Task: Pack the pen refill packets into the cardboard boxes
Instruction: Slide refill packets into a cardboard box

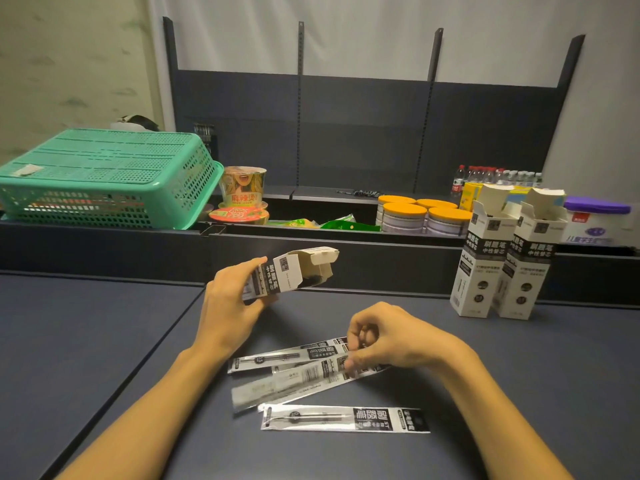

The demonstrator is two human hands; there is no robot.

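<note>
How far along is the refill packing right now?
Done: unclear; two boxes stand open at the right, contents hidden. In hand: the left hand holds an open box, and the right hand pinches packets. Left: one loose packet lies nearest, and all flaps are open.

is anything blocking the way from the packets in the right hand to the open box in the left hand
Nothing visible does. The right hand pinches the refill packets low over the table, and the box in the left hand has its flaps open toward the right, with only bare air between them.
</note>
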